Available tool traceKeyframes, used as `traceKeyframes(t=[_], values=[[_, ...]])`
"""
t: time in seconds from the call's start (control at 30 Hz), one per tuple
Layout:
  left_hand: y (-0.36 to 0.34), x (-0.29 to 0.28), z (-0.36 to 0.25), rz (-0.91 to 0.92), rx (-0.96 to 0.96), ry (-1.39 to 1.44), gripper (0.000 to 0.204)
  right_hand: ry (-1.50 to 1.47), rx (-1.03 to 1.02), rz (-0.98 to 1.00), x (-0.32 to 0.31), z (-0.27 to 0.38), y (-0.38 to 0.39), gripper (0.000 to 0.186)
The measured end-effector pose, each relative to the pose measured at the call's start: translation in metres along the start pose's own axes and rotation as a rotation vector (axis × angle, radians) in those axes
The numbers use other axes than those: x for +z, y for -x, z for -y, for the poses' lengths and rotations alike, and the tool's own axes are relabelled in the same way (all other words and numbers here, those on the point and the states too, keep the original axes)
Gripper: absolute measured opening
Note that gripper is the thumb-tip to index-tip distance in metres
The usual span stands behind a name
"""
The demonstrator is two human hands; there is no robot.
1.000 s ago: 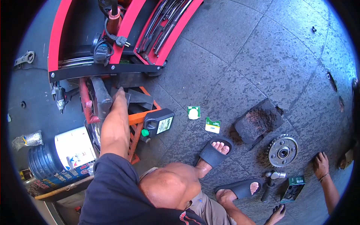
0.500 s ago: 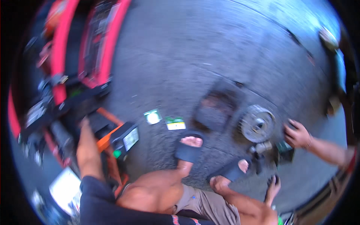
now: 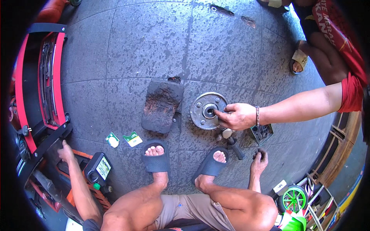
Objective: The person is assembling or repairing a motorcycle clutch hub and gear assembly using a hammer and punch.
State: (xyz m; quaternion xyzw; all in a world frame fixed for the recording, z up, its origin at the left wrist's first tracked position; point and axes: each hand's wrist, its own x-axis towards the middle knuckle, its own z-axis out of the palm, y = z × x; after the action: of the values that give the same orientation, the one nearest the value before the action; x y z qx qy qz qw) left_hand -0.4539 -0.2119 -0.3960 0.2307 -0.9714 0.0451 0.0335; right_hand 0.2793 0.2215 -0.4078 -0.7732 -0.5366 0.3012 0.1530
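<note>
My left hand [image 3: 66, 152] reaches out beside the lower black bar of the red tool cart [image 3: 58, 81], its fingers apart, and I see nothing in it. Beyond my right knee is my right hand [image 3: 259, 163], fingers loosely bent and apart, fingertips dark, holding nothing visible. A round metal wheel hub [image 3: 199, 115] with several bolts lies on the floor ahead of my feet. Another person's hand [image 3: 239, 116] rests on it, a finger at its centre bore. Near the hub lies a hammer-like tool [image 3: 234, 148] with a black handle.
A worn dark block [image 3: 162, 106] sits left of the hub. A small green box [image 3: 262, 133] of dark parts is to the right. Two cards [image 3: 132, 139] and a black bottle [image 3: 98, 169] lie at left. A green toy-like wheel [image 3: 294, 198] stands lower right.
My view has swung rightward and steadied. The other person's hand has moved from beside the hub onto its centre. My left hand remains by the cart.
</note>
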Motion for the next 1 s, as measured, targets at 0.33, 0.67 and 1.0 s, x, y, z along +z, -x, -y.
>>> traceKeyframes(t=[0.33,0.67,1.0], values=[[0.274,-0.075,-0.044,0.394,1.180,0.447,0.017,-0.049,-0.495,0.251,0.040,0.044,0.036,0.015],[0.339,-0.047,-0.060,0.764,1.119,0.528,0.011,-0.014,-0.577,0.273,0.065,0.095,0.013,0.015],[0.346,-0.036,-0.044,0.916,1.076,0.393,0.016,-0.006,-0.589,0.552,0.077,0.099,0.043,0.017]])
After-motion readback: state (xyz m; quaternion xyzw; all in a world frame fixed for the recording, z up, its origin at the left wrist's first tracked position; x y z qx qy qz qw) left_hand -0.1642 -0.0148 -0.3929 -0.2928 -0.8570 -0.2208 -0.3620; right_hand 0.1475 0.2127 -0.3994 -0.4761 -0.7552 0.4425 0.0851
